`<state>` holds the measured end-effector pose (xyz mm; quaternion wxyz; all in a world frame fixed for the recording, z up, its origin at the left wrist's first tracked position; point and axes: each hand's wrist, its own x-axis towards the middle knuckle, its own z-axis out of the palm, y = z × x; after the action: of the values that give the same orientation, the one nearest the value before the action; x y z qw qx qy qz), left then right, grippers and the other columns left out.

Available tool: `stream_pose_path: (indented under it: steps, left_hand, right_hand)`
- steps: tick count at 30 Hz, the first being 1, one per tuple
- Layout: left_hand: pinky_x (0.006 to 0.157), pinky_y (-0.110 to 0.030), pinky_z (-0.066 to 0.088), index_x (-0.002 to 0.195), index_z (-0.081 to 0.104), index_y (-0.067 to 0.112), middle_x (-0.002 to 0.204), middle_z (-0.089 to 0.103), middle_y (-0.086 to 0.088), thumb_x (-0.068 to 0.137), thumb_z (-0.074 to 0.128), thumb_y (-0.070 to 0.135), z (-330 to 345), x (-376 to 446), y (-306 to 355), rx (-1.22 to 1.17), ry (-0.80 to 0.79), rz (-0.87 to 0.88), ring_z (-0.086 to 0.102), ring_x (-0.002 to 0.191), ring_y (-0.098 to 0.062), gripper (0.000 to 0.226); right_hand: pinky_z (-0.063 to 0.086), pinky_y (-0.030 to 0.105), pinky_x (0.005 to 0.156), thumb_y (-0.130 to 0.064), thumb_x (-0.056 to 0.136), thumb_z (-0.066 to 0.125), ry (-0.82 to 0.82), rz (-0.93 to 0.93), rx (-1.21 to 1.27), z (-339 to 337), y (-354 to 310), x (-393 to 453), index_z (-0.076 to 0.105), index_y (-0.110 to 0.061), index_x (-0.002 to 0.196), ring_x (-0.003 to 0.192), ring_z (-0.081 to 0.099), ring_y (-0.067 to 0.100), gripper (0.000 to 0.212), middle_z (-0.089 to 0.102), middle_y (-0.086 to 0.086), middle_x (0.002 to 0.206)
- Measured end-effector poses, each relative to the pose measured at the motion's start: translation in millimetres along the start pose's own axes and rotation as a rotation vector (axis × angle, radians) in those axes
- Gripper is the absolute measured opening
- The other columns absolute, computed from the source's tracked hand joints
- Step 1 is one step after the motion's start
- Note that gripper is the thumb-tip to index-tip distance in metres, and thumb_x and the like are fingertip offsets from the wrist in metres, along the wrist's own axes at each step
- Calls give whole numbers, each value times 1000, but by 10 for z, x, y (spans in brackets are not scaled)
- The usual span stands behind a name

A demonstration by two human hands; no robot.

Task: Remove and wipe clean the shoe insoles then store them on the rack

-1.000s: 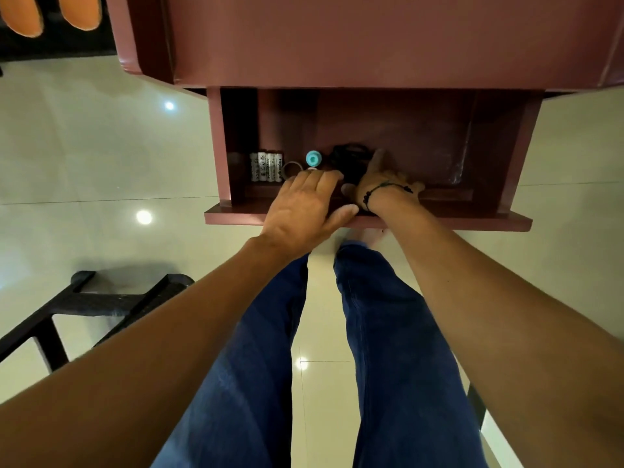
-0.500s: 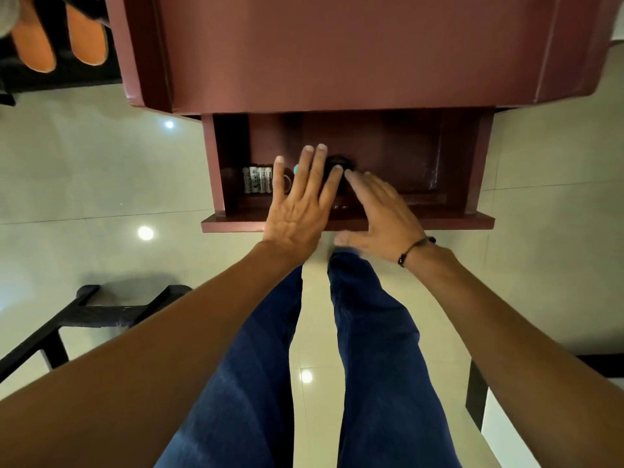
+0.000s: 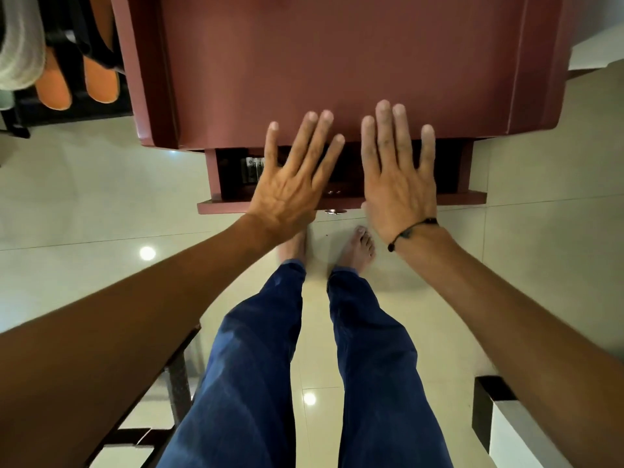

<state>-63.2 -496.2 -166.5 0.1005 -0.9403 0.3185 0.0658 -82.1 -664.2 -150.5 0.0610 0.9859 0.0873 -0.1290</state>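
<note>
Two orange insoles (image 3: 77, 86) lie side by side on a dark rack (image 3: 67, 109) at the upper left, far from both hands. My left hand (image 3: 290, 184) and my right hand (image 3: 398, 177) are spread flat with straight fingers over the half-open drawer (image 3: 341, 204) of a reddish-brown table (image 3: 337, 62). Both hands hold nothing. Their fingertips reach over the table's front edge. Batteries (image 3: 251, 168) show inside the drawer at its left; the rest of its inside is hidden by my hands.
A pale rolled cloth (image 3: 20, 55) sits at the far upper left beside the insoles. Dark frame bars (image 3: 175, 383) stand at the lower left and a dark-edged white piece (image 3: 499, 420) at the lower right. My legs and bare feet stand on glossy tiles.
Both hands came out of the drawer and now lie flat above it with fingers spread. The drawer has slid further under the tabletop. The view tilted, showing more of the insoles.
</note>
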Motion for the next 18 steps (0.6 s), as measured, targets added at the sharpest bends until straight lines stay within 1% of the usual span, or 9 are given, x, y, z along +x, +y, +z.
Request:
stream_pose_path:
  steps: [2, 3, 5, 7, 8, 11, 14, 16, 18]
  left_hand:
    - [108, -60, 3, 149, -4, 6, 156, 7, -21, 72, 66, 57, -40, 121, -89, -28, -136, -87, 9, 144, -37, 115]
    - [109, -58, -2, 148, -11, 7, 157, -3, -21, 73, 65, 59, -36, 168, -97, -56, -208, -118, 0, 144, -38, 119]
    - [112, -55, -2, 146, -16, 7, 156, -12, -21, 79, 64, 49, -38, 266, -66, -110, -252, -157, -8, 143, -40, 113]
    - [113, -54, 2, 148, -13, 7, 156, -11, -20, 84, 63, 36, -55, 355, -46, -142, -209, -181, -7, 143, -40, 104]
    - [113, -54, 3, 148, -12, 8, 157, -10, -20, 84, 64, 34, -55, 406, -63, -156, -198, -201, -7, 144, -40, 103]
    - [108, -65, 4, 149, -12, 18, 156, -9, -20, 76, 71, 42, -79, 621, -196, -203, -219, -311, -7, 143, -43, 113]
    - [102, -73, 10, 149, -12, 23, 155, -7, -25, 75, 72, 42, -81, 751, -250, -218, -219, -379, -4, 139, -52, 114]
    - [101, -73, 14, 149, -12, 20, 155, -4, -27, 77, 72, 41, -61, 757, -240, -196, -219, -359, 0, 137, -56, 113]
    - [102, -71, 17, 149, -12, 16, 154, -1, -29, 80, 70, 40, -18, 739, -226, -177, -208, -330, 5, 135, -59, 110]
  right_hand:
    - [-6, 51, 111, -15, 91, 47, -92, -68, -99, 13, 15, 134, -15, -2, 144, 142, -7, 33, 82, -11, 19, 154]
    - [-4, 51, 111, -14, 92, 44, -84, -87, -138, 30, 11, 172, -15, -1, 143, 142, -6, 36, 79, -10, 22, 153]
    - [7, 49, 113, -9, 93, 34, 5, -110, -200, 92, 1, 233, -6, -2, 145, 141, 7, 40, 66, 5, 26, 152]
    - [23, 48, 111, -3, 94, 18, 112, -134, -244, 132, -1, 311, 10, -4, 145, 136, 26, 42, 52, 25, 26, 148]
    - [30, 47, 108, -1, 94, 12, 158, -145, -250, 138, -1, 358, 18, -5, 144, 132, 35, 41, 50, 35, 26, 143]
    - [44, 43, 100, -1, 93, 13, 234, -146, -219, 151, -11, 529, 35, -6, 135, 116, 53, 36, 47, 55, 19, 125]
    - [52, 38, 85, 0, 94, 16, 275, -111, -188, 94, -45, 687, 48, -6, 127, 99, 60, 27, 47, 57, 10, 108]
    - [55, 38, 76, -1, 91, 27, 271, -148, -210, 22, -40, 741, 53, -5, 122, 94, 60, 26, 40, 54, 9, 108]
    - [56, 37, 70, 2, 90, 22, 253, -192, -251, -26, -25, 736, 56, -5, 115, 91, 60, 27, 43, 58, 8, 110]
